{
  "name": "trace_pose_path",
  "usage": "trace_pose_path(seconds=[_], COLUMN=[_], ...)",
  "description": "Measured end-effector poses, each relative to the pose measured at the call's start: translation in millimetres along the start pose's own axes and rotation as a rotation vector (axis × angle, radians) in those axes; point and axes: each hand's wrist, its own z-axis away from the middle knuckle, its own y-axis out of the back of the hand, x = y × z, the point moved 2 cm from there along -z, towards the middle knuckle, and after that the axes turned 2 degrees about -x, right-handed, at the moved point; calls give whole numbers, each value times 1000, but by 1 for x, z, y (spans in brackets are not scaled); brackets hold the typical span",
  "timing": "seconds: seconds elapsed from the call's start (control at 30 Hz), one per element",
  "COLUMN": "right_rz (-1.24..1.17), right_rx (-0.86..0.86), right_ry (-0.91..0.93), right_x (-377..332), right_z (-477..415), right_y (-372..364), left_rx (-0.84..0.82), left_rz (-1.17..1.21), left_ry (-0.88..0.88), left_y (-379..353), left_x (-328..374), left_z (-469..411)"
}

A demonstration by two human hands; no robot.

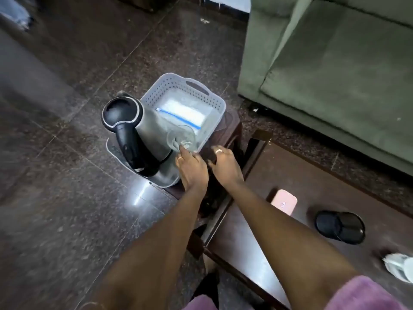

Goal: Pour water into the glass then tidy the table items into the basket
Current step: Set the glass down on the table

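A pale grey perforated basket (185, 82) sits on a small dark stool (233, 126). Inside it stands a steel kettle (136, 130) with a black lid and handle, and beside the kettle lies a clear zip bag (185, 113) with a blue seal. A clear glass (181, 136) rests tilted at the basket's near side. My left hand (192, 168) pinches the glass at its lower edge. My right hand (225, 166), just right of it at the basket's near corner, is curled around a small dark object (211, 156) that I cannot identify.
A dark wooden coffee table (312, 175) carries a pink phone (283, 201), a black cup (339, 227) on its side and a white crumpled item (400, 267). A green sofa (335, 74) stands behind. The floor (67, 153) is dark polished stone.
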Motion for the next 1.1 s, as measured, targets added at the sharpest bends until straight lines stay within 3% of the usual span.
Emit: trace_pose_path(seconds=[0.1,0.2,0.3,0.43,0.6,0.8,0.93,1.1], right_rz=[-58,-51,73,63,41,-145,-396,-508], right_rx=[-41,-96,-51,63,160,210,319,492], right_ry=[46,-18,-109,-179,-221,-242,-83,26], right_x=[-24,-41,-42,-44,-52,-53,-54,-41], right_z=[-28,-47,-59,-65,-68,-54,-32,-3], right_y=[-13,-28,-41,-51,-53,-40,-14,33], left_rx=[117,126,53,-19,10,96,212,154], left_rz=[58,141,183,331,400,346,445,534], left_ry=[148,298,268,235,242,137,-41,-276], left_y=[7,9,8,7,5,9,14,8], left_x=[-7,-22,-35,-41,-43,-38,-22,12], left_z=[-16,-26,-43,-51,-55,-48,-33,1])
